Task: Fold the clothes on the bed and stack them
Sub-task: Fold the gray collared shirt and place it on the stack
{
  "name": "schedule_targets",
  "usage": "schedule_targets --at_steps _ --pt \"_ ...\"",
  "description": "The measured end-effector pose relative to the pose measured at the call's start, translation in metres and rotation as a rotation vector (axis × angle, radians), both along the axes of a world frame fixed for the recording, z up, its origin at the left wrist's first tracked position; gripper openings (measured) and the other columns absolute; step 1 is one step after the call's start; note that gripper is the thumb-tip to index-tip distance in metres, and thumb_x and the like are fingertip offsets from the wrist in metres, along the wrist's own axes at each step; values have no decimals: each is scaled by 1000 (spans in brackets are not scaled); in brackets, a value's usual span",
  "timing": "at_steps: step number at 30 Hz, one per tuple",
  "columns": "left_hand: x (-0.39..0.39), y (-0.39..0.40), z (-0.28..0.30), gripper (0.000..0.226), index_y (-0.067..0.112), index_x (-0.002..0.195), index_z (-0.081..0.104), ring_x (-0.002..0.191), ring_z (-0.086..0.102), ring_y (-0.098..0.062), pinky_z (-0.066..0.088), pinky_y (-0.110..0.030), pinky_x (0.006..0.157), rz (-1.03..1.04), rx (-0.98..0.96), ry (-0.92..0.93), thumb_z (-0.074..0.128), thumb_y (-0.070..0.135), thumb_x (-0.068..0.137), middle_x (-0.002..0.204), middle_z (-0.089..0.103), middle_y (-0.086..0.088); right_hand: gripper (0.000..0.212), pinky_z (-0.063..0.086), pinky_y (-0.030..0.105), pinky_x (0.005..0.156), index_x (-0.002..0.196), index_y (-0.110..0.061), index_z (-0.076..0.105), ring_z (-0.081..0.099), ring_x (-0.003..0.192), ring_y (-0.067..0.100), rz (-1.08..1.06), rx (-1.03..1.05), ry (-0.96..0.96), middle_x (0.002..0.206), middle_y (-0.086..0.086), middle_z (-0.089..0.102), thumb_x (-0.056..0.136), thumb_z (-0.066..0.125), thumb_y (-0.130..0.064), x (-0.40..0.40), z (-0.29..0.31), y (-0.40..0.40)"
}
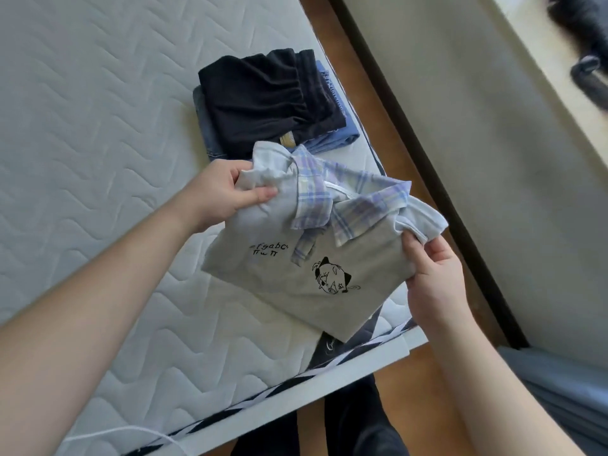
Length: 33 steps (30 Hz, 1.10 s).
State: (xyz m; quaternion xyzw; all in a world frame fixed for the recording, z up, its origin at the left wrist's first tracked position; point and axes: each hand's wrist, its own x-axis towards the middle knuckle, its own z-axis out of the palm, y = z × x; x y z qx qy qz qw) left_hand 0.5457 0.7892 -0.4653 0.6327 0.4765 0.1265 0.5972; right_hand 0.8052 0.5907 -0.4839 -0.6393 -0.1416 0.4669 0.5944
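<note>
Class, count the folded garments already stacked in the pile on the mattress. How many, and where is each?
3 visible: black garment on top, blue one beneath at the right, denim piece showing at the left. More may be hidden underneath. The grey shirt is held, not stacked.

Both hands gripping, left hand raised, right hand seemingly lower

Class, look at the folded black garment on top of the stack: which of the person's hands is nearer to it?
Left. The left hand grips the grey shirt just below the black garment; the right hand holds the shirt's far side, farther away.
</note>
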Motion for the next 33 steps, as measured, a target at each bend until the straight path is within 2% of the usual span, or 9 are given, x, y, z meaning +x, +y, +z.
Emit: schedule_targets --at_steps 2,5,12,15,19,22,24,30,33 --pt "-1 -12 14 40 11 100 71 91 67 -26 55 -53 82 47 -38 -63 84 38 74 103 70 -26 38 55 30 85 115 -21 71 67 104 20 56 28 -34 115 6 72 81 74 -37 3 18 7" --pt "-5 -32 25 23 23 97 74 92 73 -19 57 -24 68 127 -145 -199 79 27 75 98 76 -6 51 55 37 88 117 -20 69 67 109 27 124 48 -73 116 9 71 76 78 -48 13 45 14" --pt "-8 -87 20 57 17 106 73 101 69 -29 57 -34 79 202 -356 -426 93 38 57 109 73 -14 35 57 29 81 117 -20 70 69 106 22 265 80 -199 113 6 73 85 70 -33 42 89 6" --pt "-3 -107 8 52 17 106 74 99 70 -25 56 -31 77 215 -411 -466 91 36 60 107 73 -13 30 57 24 77 115 -24 71 71 100 17 309 12 -272 108 1 74 86 68 -33 57 87 3" --pt "-3 -110 -26 27 28 101 74 98 71 -17 56 -24 76 264 -311 -249 81 28 75 104 75 0 19 57 22 73 110 -27 73 72 97 18 378 -96 -308 103 0 76 94 64 -21 72 39 19" --pt "-5 -98 -68 12 30 93 72 92 70 -7 52 -16 72 221 -77 112 77 25 84 91 75 15 19 58 37 85 108 -24 74 70 99 24 404 -131 -315 102 3 76 94 65 -15 71 -19 42" --pt "-4 -85 -92 15 27 98 71 89 69 -9 53 -26 76 220 42 284 76 29 84 90 75 12 18 56 46 90 105 -25 74 68 95 21 413 -155 -356 99 2 76 93 65 -14 72 -53 58" --pt "0 -50 -139 19 20 92 63 70 63 -18 47 -27 62 389 165 372 73 34 85 74 69 5 22 53 33 83 96 -35 75 66 84 6 416 -160 -429 91 -9 75 93 63 -18 79 -102 116" --pt "-5 -34 -153 25 24 108 58 82 63 -20 47 -32 71 459 138 383 71 32 87 91 69 3 20 51 37 80 91 -33 75 65 82 13 459 -172 -427 89 -2 75 92 64 -16 84 -113 147"
